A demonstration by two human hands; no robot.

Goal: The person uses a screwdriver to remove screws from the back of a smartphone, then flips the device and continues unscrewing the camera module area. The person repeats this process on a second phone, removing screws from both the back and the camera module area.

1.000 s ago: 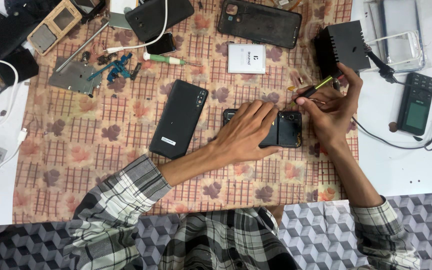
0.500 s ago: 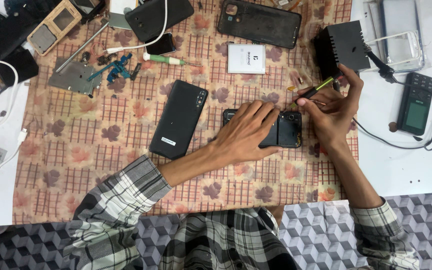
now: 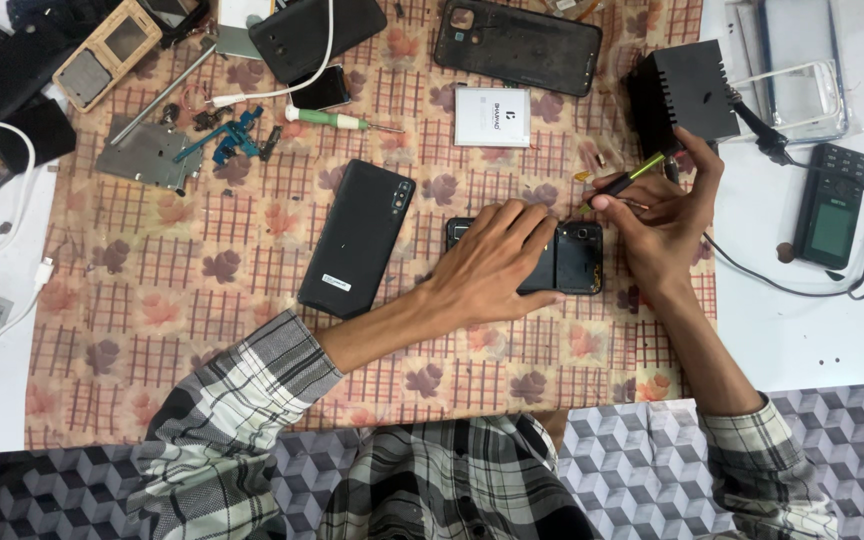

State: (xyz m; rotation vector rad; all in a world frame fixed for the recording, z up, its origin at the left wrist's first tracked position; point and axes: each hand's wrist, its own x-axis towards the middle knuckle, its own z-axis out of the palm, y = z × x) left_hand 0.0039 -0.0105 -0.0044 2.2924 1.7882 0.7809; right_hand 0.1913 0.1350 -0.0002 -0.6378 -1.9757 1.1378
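Note:
A black opened phone (image 3: 577, 258) lies flat on the flowered cloth (image 3: 152, 300). My left hand (image 3: 487, 262) presses palm-down on its left half and covers it. My right hand (image 3: 667, 215) sits at the phone's right end and grips a thin black tool with a yellow-green handle (image 3: 637, 178), its tip pointing down-left toward the phone's top right corner. A black phone back cover (image 3: 357, 238) rests to the left of my left hand, apart from it.
A white battery (image 3: 492, 117), a green screwdriver (image 3: 337, 120), a dark back cover (image 3: 517, 45), metal plates and small parts lie at the far side. A black box (image 3: 687, 95) stands above my right hand. A handheld meter (image 3: 830, 205) with cables sits on the white table (image 3: 812, 330).

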